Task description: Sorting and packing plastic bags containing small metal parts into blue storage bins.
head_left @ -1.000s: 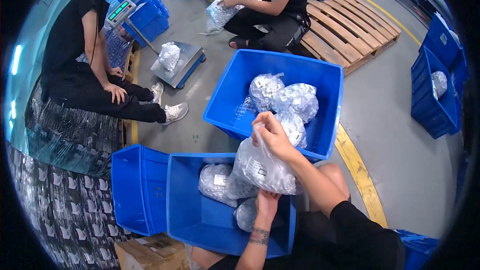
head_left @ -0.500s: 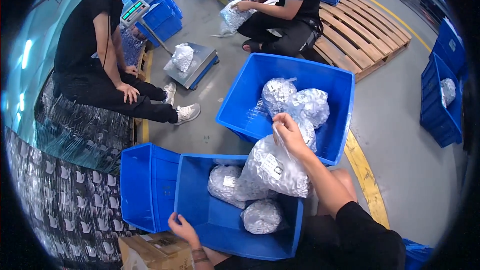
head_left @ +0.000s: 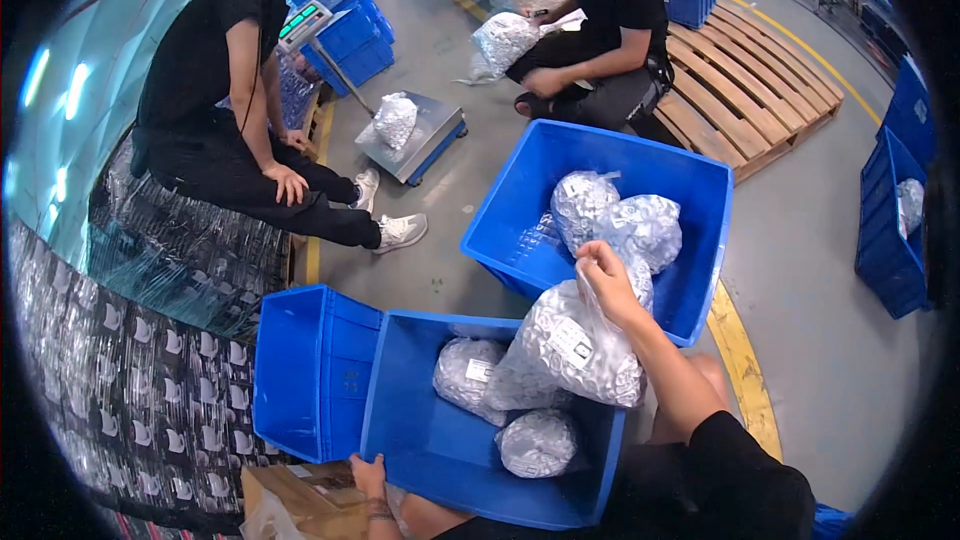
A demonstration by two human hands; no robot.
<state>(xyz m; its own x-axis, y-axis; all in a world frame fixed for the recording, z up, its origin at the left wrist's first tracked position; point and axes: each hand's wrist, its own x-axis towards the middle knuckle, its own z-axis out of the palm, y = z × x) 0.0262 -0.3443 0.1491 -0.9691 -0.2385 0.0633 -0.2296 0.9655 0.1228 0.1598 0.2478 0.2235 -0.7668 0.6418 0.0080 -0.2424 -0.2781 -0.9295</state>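
My right hand (head_left: 608, 283) pinches the gathered top of a clear plastic bag of small white parts (head_left: 580, 345), which has a printed label. The bag hangs over the right side of the near blue bin (head_left: 420, 440), close to the far blue bin (head_left: 500, 190). My left hand (head_left: 368, 477) is closed on the near bin's lower left corner. Inside the near bin lie a labelled bag (head_left: 466, 376) and another bag (head_left: 538, 443). A further bag there is partly hidden behind the held one. Several similar bags (head_left: 642, 232) sit in the far bin.
An empty blue bin (head_left: 290, 375) adjoins the near bin, above a cardboard box (head_left: 310, 505). A scale (head_left: 435, 130) bears one bag. Two people sit nearby, one holding a bag (head_left: 503, 40). A wooden pallet (head_left: 750, 90) and wrapped stacks (head_left: 150, 380) flank the area.
The whole view has shifted, so things appear farther right. My left hand has closed on the bin's corner. The right hand still holds the bag. One hand of the far person has moved off their bag.
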